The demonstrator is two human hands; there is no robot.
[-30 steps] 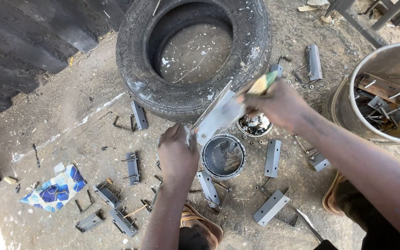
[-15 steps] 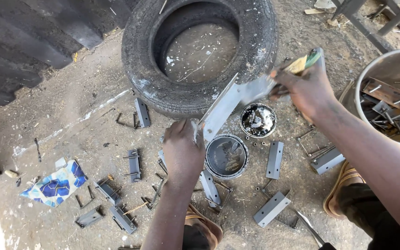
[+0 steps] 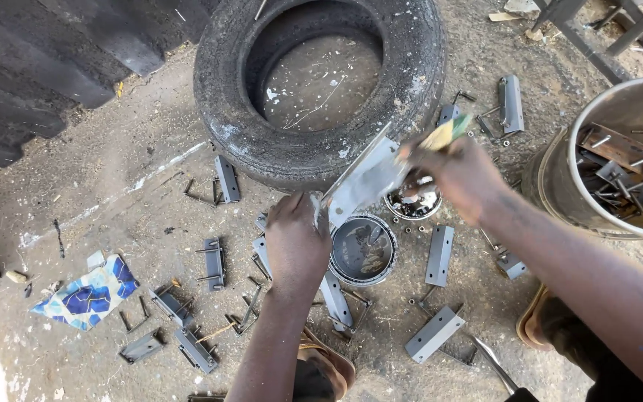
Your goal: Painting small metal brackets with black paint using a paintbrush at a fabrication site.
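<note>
A grey metal bracket (image 3: 362,182), a flat strip with a folded edge, is held tilted over the small open paint tin (image 3: 363,251) on the ground, its upper end reaching toward the old tyre (image 3: 321,82) behind the tin. It looks stiff and fairly light, with hard, thin edges and probably wet grey paint on its face, so it is likely slippery there; the lower end is the place to take hold. The left hand (image 3: 297,242) does so, fingers clenched round that lower end just left of the tin. The right hand (image 3: 455,175), above and right of the tin, grasps a brush with a yellow-green handle (image 3: 444,134) and lays it against the bracket's upper part; it is blurred. A second tin (image 3: 413,202) sits just behind the first. More grey brackets (image 3: 439,255) lie around the tin, and a large drum of metal parts (image 3: 619,164) stands well to its right.
</note>
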